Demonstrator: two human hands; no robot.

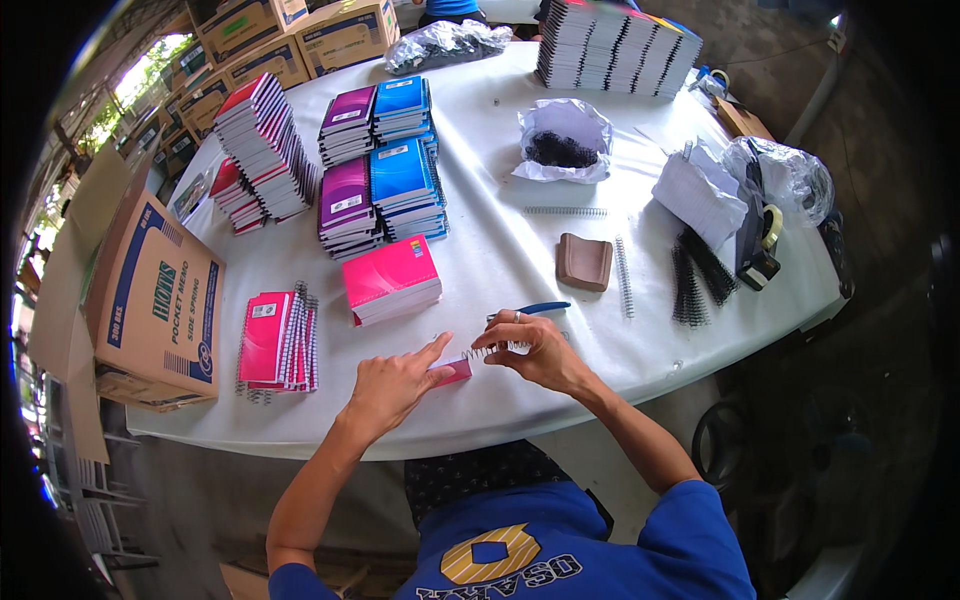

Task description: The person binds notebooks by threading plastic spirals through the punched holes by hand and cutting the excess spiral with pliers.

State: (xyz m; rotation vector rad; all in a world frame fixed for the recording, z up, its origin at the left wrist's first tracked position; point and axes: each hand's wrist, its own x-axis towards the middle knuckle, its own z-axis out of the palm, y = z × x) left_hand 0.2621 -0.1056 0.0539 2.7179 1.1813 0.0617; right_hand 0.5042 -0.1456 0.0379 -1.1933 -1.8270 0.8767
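Near the table's front edge, my left hand [392, 385] holds a small pink notebook [455, 373], its thumb pressing on it and the index finger pointing away. Most of the notebook lies hidden behind that hand. A dark spiral coil [482, 352] runs from the notebook's edge to my right hand [540, 355], whose fingers pinch it. Just beyond the right hand lies a blue-handled tool [543, 307], partly covered by the fingers. Beyond my left hand stands a stack of pink covers and pages [393, 280]. Several coil-bound pink notebooks [275, 340] lie piled to the left.
Purple notebooks [346, 195] and blue notebooks [405, 175] stand in stacks farther back. Loose coils [625, 275] lie right of a brown block [584, 262]. A paper-lined heap of black coils [560, 150] sits behind. An open carton [160, 300] stands at the left.
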